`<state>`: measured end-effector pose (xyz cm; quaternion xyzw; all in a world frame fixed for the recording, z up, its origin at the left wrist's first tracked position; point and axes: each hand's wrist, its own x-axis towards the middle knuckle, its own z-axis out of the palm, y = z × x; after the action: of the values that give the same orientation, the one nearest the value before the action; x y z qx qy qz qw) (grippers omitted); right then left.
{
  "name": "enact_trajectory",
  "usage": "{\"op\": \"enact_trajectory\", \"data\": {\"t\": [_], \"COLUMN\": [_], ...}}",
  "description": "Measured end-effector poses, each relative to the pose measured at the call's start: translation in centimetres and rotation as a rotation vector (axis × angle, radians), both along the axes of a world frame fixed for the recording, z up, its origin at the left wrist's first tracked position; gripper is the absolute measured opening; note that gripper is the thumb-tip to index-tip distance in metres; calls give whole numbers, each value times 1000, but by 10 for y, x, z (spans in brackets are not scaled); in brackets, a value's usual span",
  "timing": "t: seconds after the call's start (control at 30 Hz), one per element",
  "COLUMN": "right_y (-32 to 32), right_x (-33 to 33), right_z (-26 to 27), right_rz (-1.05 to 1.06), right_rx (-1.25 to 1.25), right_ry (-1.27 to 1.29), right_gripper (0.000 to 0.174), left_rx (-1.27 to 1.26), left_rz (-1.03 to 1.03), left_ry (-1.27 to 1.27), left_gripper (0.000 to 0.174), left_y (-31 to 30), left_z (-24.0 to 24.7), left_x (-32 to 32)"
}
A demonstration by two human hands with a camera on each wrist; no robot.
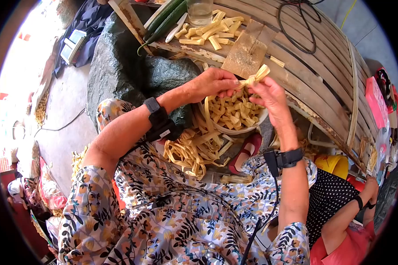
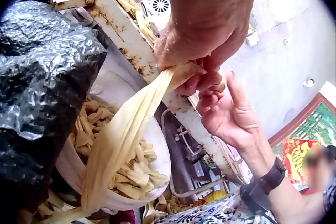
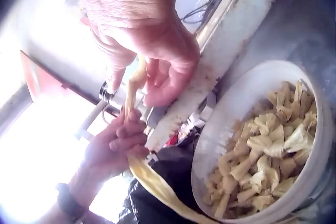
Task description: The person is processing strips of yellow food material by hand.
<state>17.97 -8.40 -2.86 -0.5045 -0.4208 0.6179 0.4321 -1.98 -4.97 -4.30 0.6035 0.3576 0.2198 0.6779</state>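
In the head view my left hand (image 1: 212,84) grips a pale yellow flat strip (image 1: 240,83) that looks like tofu skin. Its short end has a knot (image 1: 251,80), which my right hand (image 1: 272,95) pinches between thumb and fingers. The strip's long tail (image 2: 123,134) hangs from the left hand in the left wrist view, passing in front of a white bucket (image 2: 164,167). Below my hands, that bucket holds many knotted pieces (image 1: 234,110). More long, loose strips (image 1: 192,152) lie on the near side of the bucket, by my feet.
A slatted bench (image 1: 314,84) with a rusty edge bears a wooden board (image 1: 247,51), cut yellow pieces (image 1: 214,31), green cucumbers (image 1: 166,20), a glass jar (image 1: 200,12) and black cable (image 1: 311,37). A dark plastic bag (image 1: 115,66) is left of the bucket; another person (image 1: 349,229) sits at right.
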Motion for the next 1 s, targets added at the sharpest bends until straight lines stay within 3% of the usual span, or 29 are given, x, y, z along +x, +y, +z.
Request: {"op": "enact_trajectory", "data": {"t": [0.17,0.27,0.37,0.57,0.77,0.87,1.0], "right_y": [2,-1,-2,-3,-2,1,26], "right_x": [-5,-2,0,-6,0,1,20], "right_z": [-8,-3,0,5,2,6,14], "right_rz": [33,103,155,174,167,137,-62], "right_rx": [50,43,-1,12,-4,-27,106], "right_ry": [65,106,118,191,219,249,254], "right_gripper": [24,22,21,19,17,16,17], "left_rx": [-74,-294,-401,-417,-412,-301,168], "left_rz": [1,29,-77,-109,-207,-203,-62], "left_ry": [-13,-151,-212,-127,-222,-68,84], "left_gripper": [22,19,18,20,24,25,27], "left_y": [2,8,14,10,21,24,39], "left_z": [4,5,2,0,6,22,37], "left_x": [-1,-8,-14,-8,-18,-19,-25]}}
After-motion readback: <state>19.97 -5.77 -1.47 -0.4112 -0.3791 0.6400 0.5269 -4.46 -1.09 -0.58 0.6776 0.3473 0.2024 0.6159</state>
